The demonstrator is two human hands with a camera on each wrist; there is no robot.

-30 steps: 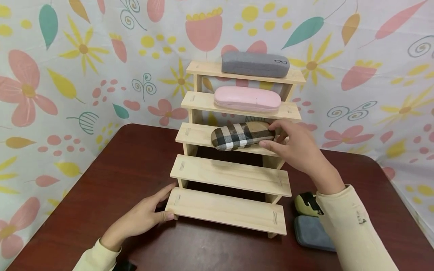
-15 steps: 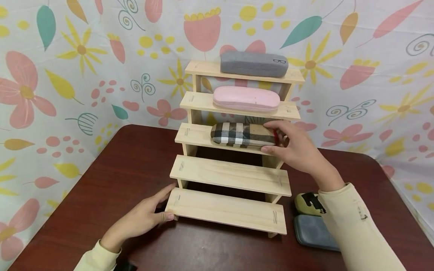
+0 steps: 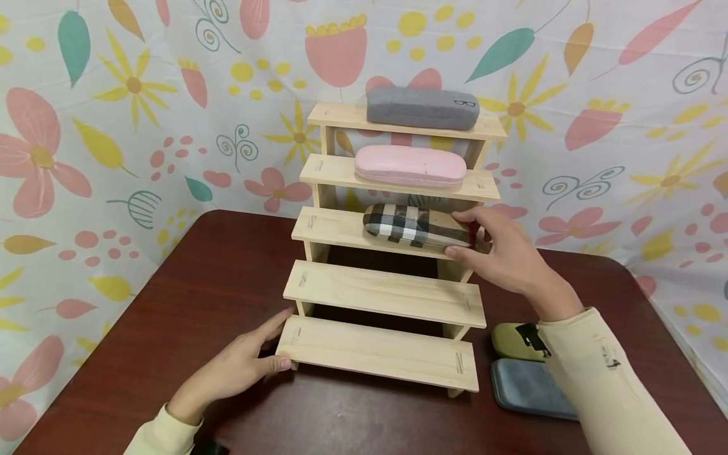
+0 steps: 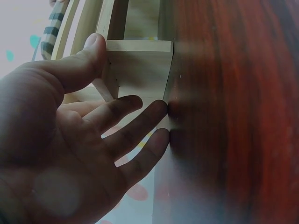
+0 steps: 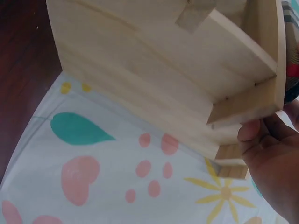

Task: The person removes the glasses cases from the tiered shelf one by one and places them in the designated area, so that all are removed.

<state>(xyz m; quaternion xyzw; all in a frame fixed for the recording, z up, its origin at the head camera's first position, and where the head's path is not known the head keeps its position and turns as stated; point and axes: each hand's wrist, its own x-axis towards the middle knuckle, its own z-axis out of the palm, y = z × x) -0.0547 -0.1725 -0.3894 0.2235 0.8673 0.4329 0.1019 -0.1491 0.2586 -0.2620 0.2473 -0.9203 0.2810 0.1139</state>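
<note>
A plaid glasses case (image 3: pixel 404 224) lies lengthwise on the middle step of a wooden stepped rack (image 3: pixel 378 351). My right hand (image 3: pixel 514 262) holds its right end between thumb and fingers. In the right wrist view, the red-banded end of the plaid case (image 5: pixel 293 70) shows beside the step's end, and the thumb of my right hand (image 5: pixel 271 151) is near the wood. My left hand (image 3: pixel 236 366) is at the left end of the lowest step, its thumb touching the front corner. The left wrist view shows that hand (image 4: pixel 88 135) with fingers spread and relaxed, fingertips at the tabletop.
On the top step sits a grey glasses case (image 3: pixel 423 109), with a pink case (image 3: pixel 409 165) one step below. An olive case (image 3: pixel 514 341) and a blue-grey case (image 3: pixel 531 387) lie on the dark table (image 3: pixel 352 417) to the right, partly behind my sleeve. Patterned cloth (image 3: pixel 170 95) hangs behind.
The plaid case has turned from tilted to lying along the middle step, then slid a little right with my right hand. My left hand has stayed at the lowest step.
</note>
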